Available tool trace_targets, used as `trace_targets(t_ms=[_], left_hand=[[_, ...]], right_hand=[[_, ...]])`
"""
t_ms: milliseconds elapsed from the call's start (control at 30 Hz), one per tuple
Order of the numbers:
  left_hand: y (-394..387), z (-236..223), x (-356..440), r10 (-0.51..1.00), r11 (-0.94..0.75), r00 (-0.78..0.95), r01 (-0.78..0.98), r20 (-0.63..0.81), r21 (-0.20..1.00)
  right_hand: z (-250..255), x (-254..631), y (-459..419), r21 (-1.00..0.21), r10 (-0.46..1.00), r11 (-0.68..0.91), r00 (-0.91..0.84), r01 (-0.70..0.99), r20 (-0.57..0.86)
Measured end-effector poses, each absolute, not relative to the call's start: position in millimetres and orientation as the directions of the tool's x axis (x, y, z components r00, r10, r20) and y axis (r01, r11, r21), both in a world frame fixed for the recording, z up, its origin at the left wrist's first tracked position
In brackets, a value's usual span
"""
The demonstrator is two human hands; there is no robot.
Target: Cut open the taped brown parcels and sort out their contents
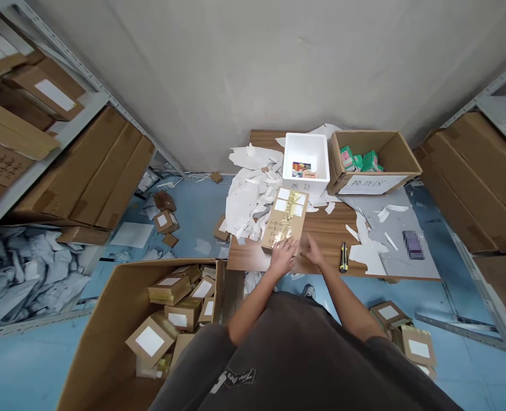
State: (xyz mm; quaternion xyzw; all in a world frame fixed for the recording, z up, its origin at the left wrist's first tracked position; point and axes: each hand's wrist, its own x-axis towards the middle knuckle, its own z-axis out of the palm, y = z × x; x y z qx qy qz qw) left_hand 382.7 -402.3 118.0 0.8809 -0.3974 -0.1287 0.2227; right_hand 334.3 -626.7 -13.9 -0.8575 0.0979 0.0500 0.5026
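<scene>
A long cardboard box (284, 220) lies at an angle on the brown wooden table (328, 228). Shiny tape, white labels and handwritten marks cover its top. My left hand (284, 255) grips the near end, its fingers bent over the top edge. Just off the box's near right corner is my right hand (312, 251), fingers apart and holding nothing visible. A yellow and black utility knife (343, 257) lies on the table to the right of that hand.
Torn white paper (253, 191) is heaped left of the box. Behind stand a white foam bin (306, 185) and an open carton (375, 184) with green packets. A large carton (107, 319) of small boxes stands at my left. Loaded shelves (81, 123) flank both sides.
</scene>
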Motion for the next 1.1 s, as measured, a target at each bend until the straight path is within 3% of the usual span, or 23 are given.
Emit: trace_targets(t_ms=[100, 167, 300, 467, 633, 767, 933, 1033, 1100], left_hand=[[-368, 119, 407, -0.705, -0.598, 0.709, -0.572, -0.029, 0.561], [-344, 118, 426, -0.614, -0.650, 0.788, -0.467, -0.052, 0.599], [-327, 111, 442, -0.577, -0.655, 0.795, -0.315, -0.186, 0.687], [-362, 101, 413, -0.610, -0.626, 0.765, -0.305, -0.206, 0.718], [-381, 104, 387, -0.598, -0.577, 0.778, -0.250, -0.193, 0.778], [-374, 126, 389, -0.580, -0.564, 0.798, -0.248, -0.164, 0.787], [-384, 185, 418, -0.462, -0.612, 0.880, -0.224, -0.113, 0.758], [-408, 216, 450, -0.363, -0.604, 0.931, -0.214, -0.026, 0.767], [-429, 224, 473, -0.262, -0.649, 0.964, -0.140, -0.046, 0.748]], right_hand=[[7, 328, -631, -0.874, -0.180, -0.398, 0.958, -0.280, -0.225], [22, 325, -624, -0.902, -0.110, -0.383, 0.979, -0.199, -0.169], [46, 324, -597, -0.907, -0.014, -0.412, 0.996, -0.084, -0.086], [55, 308, -601, -0.816, -0.155, -0.536, 0.975, -0.217, -0.158], [65, 296, -623, -0.771, -0.139, -0.588, 0.970, -0.245, -0.201], [89, 301, -625, -0.805, -0.100, -0.571, 0.987, -0.161, -0.127], [159, 323, -648, -0.767, -0.109, -0.636, 0.994, -0.082, -0.015], [197, 355, -670, -0.706, -0.219, -0.685, 0.975, -0.181, -0.038], [207, 382, -682, -0.654, -0.278, -0.708, 0.956, -0.267, -0.090]])
